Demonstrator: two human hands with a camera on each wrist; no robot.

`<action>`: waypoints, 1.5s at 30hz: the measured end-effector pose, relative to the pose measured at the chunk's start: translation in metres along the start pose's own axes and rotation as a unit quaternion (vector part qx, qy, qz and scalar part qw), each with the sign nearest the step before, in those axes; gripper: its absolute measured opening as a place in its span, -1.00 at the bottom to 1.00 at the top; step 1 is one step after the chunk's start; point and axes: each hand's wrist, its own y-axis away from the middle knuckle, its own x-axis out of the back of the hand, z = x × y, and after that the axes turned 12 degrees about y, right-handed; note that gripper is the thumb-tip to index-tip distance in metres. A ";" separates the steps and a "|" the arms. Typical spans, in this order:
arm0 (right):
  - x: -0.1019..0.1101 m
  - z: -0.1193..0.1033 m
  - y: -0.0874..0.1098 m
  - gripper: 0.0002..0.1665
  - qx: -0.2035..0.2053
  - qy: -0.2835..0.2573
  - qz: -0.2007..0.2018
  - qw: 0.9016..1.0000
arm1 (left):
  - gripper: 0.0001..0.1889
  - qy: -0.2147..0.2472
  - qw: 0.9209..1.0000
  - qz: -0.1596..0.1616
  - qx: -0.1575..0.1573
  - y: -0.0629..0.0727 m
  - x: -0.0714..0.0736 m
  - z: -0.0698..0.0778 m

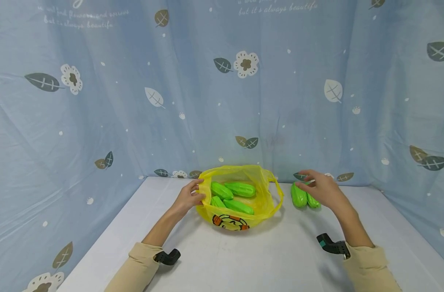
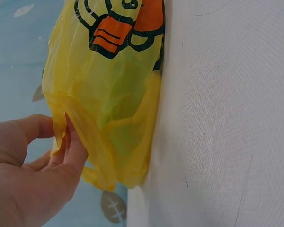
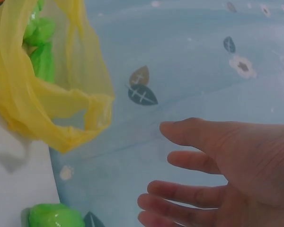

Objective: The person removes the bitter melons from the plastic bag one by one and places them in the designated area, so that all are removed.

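A yellow plastic bag (image 1: 260, 219) with a cartoon print lies on the table, its mouth spread wide. Several glossy bright green cucumber-like pieces (image 1: 240, 189) are inside it. My left hand (image 1: 187, 197) grips the bag's left rim; in the left wrist view, the thin plastic (image 2: 85, 80) passes between thumb and fingers. To the right of the bag lie two more green pieces (image 1: 298, 197), side by side. Just above them hovers my right hand (image 1: 326, 190), fingers extended and apart. In the right wrist view nothing is in that hand (image 3: 217, 175), and one green piece (image 3: 56, 216) shows below.
A white table (image 1: 222, 259) carries everything. Behind it and at both sides hangs a blue curtain (image 1: 280, 93) with leaf and flower prints. The bag's right handle loop (image 1: 279, 194) sticks out toward the loose green pieces.
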 end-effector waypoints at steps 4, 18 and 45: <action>0.000 -0.008 0.002 -0.31 0.012 -0.010 -0.002 1.000 | -0.34 -0.005 1.000 -0.004 -0.004 0.000 0.000 0.000; -0.007 -0.029 0.004 -0.40 0.040 -0.016 -0.002 0.999 | -0.34 -0.006 1.000 -0.002 -0.002 0.000 0.000 0.000; -0.040 -0.058 -0.002 -0.42 0.079 -0.040 -0.044 0.995 | -0.34 0.005 1.000 0.007 0.005 0.002 -0.001 0.001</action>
